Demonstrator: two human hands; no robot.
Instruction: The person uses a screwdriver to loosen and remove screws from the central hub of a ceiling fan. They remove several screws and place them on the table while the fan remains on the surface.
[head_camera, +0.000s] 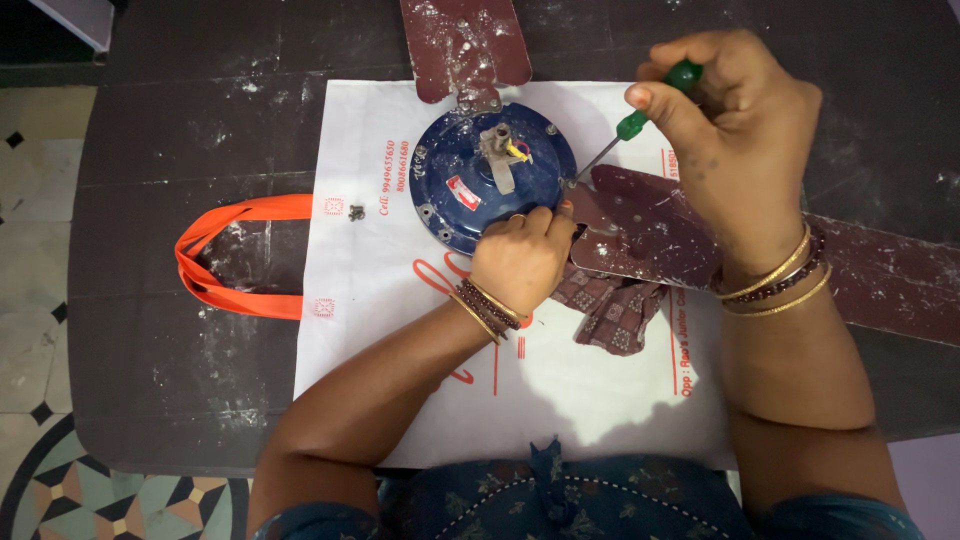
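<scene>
Fingers (655, 95) of the right hand (735, 150) are clamped around the green handle of a screwdriver (632, 122), whose shaft slants down and left to a tip at the joint where a maroon fan blade (650, 225) meets the blue motor housing (455, 190). The left hand (520, 262) rests with its fingers curled together on the housing's near rim and the blade root, pressing both down; it encloses nothing visible.

Step in hand, by judgement: working a blade fixing screw at the housing edge. The next move calls for keeping the tip seated and the shaft in line with the screw while the left hand stops the housing from turning.

The housing lies on a white bag (400, 330) with orange handles (215, 265), spread on the dark surface (180, 130). A second blade (465, 45) projects away from the person. Small loose hardware (356, 211) lies on the bag left of the housing; a checked cloth (615, 310) lies beneath the near blade.
</scene>
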